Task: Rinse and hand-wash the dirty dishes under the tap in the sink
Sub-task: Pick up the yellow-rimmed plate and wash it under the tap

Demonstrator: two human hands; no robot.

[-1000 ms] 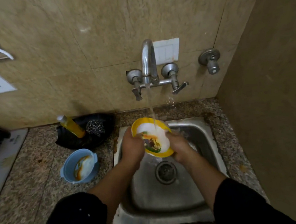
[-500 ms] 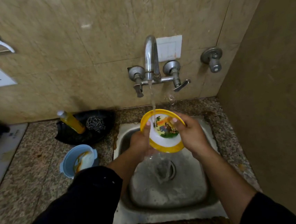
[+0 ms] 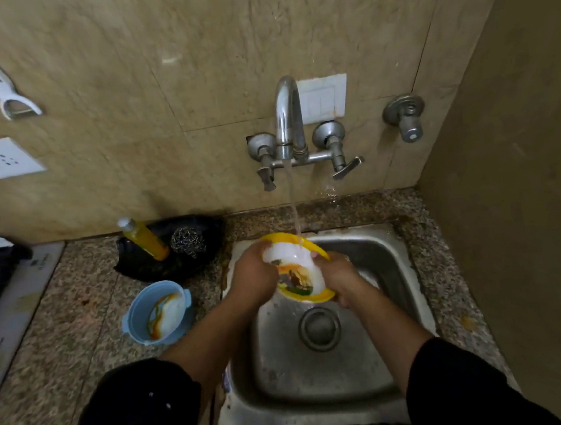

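The yellow-rimmed bowl (image 3: 298,276) is held above the back half of the sink (image 3: 392,270), tilted, its white inside and printed picture facing the camera. A thin water stream (image 3: 292,204) from the tap (image 3: 288,119), which is fixed to the wall behind the sink, lands on the bowl's upper edge. The left hand (image 3: 254,273) grips the bowl's left side with fingers curled over the rim. The right hand (image 3: 340,275) clasps the right side, its fingertips showing on the inner face. The drain (image 3: 319,328) lies in the sink floor below the bowl.

On the granite counter (image 3: 77,317) left of the sink stands a blue bowl (image 3: 133,320) with white and orange smears inside. Behind it, at the sink's back-left corner, a black tray (image 3: 147,267) holds a yellow bottle (image 3: 144,239) and a steel scrubber (image 3: 188,241). A separate valve (image 3: 405,118) sits on the wall behind the sink's right corner.
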